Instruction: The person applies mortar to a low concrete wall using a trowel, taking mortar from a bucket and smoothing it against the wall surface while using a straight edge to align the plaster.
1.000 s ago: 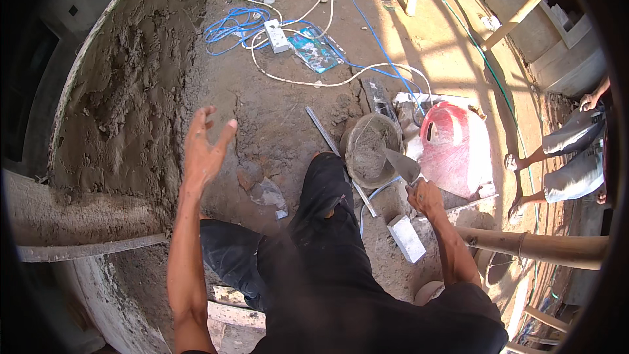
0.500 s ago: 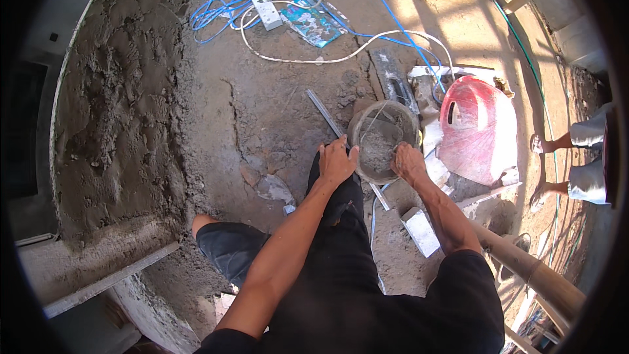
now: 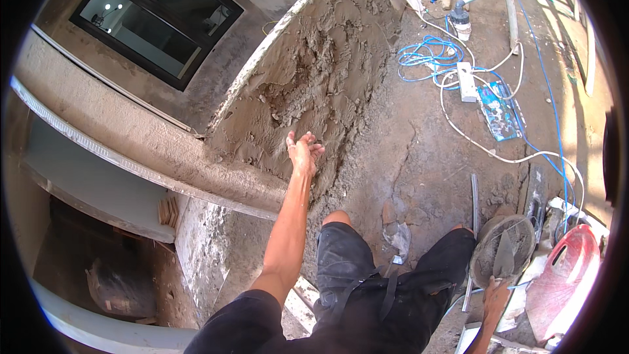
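Observation:
My left hand (image 3: 303, 154) is stretched out in front of the low wall coated with wet grey mortar (image 3: 341, 85). Its fingers are apart and slightly curled, with nothing in them; whether it touches the mortar I cannot tell. Down by my right knee, my right hand (image 3: 496, 296) is closed around the handle of a pointed trowel (image 3: 504, 257). The trowel's blade lies over the mortar inside a round bucket (image 3: 477, 259). My fingers hide most of the handle. A long metal straightedge (image 3: 474, 200) lies just left of the bucket.
A red plastic board (image 3: 569, 269) lies right of the bucket. Beyond it are a white power strip (image 3: 466, 82), coiled blue cable (image 3: 419, 54) and a blue printed bag (image 3: 501, 118). A ledge (image 3: 157, 134) runs along the left, below a dark-framed window (image 3: 157, 16).
My view has swung left toward the mortared wall. My left hand has left my knee and reached out to the wall. The trowel blade now shows in the bucket at my right hand.

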